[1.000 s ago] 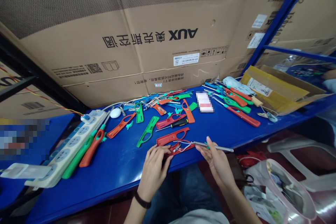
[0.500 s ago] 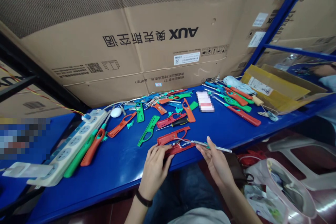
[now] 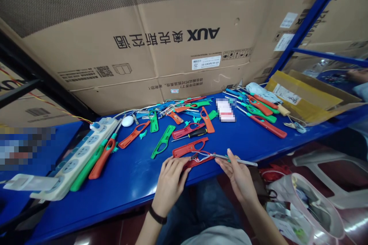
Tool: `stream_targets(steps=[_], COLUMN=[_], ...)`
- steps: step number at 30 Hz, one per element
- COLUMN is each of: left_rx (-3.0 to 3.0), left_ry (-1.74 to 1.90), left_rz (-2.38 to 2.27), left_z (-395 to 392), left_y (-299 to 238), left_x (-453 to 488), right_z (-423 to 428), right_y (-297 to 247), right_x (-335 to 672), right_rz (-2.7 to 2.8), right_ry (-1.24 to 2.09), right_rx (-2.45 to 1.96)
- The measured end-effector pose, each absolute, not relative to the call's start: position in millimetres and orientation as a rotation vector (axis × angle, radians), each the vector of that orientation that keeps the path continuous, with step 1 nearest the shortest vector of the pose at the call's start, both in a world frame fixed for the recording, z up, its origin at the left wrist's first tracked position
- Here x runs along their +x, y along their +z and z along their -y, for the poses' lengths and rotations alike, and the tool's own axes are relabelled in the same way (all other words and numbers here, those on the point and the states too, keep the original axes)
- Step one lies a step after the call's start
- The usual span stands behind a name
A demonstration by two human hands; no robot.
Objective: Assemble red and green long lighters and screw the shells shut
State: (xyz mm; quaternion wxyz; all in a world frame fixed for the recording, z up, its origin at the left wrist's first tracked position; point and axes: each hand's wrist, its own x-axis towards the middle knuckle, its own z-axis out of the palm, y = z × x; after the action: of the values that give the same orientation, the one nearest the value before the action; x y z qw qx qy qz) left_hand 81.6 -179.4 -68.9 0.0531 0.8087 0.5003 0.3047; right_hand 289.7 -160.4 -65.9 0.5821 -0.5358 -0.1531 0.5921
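My left hand (image 3: 170,181) lies over the near end of a red lighter shell half (image 3: 198,159) at the front edge of the blue table (image 3: 129,176), fingers curled down on it. White and red wires show in the open shell. My right hand (image 3: 237,172) pinches a thin metal lighter tube (image 3: 235,160) with a green collar, its left end reaching into the shell. A second red shell half (image 3: 189,147) lies just behind. A black-handled screwdriver (image 3: 194,134) rests further back.
Several red, orange and green lighter shells and assembled lighters (image 3: 260,116) are scattered over the table. A white power strip (image 3: 77,157) lies at left. Large cardboard boxes (image 3: 161,34) stand behind. A yellow-lined carton (image 3: 304,95) is at right, plastic bags (image 3: 307,206) below right.
Both hands stay at the red shell; the metal tube has shifted only slightly. The view has moved a little.
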Motion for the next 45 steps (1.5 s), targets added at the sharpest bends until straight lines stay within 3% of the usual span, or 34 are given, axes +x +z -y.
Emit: stream_targets(steps=[23,32,40,45], left_rx=[2.690,2.831,2.792,2.715], left_ry=[0.740,0.563,0.627,0.698], left_rz=[-1.450,-1.445,-1.504,-1.497], left_z=[170,160,156,157], left_y=[-66,-60,-62,-64], left_x=[80,70,58,58], right_z=[159,131,101,93], right_y=[-56,-52,-59,-53], right_x=[290,297,342,353], right_rz=[0.594,0.831,0.945,1.394], right_ry=[1.199,1.097,1.077,0.400], right_rx=[-1.356,-1.407,-1.565,-1.746])
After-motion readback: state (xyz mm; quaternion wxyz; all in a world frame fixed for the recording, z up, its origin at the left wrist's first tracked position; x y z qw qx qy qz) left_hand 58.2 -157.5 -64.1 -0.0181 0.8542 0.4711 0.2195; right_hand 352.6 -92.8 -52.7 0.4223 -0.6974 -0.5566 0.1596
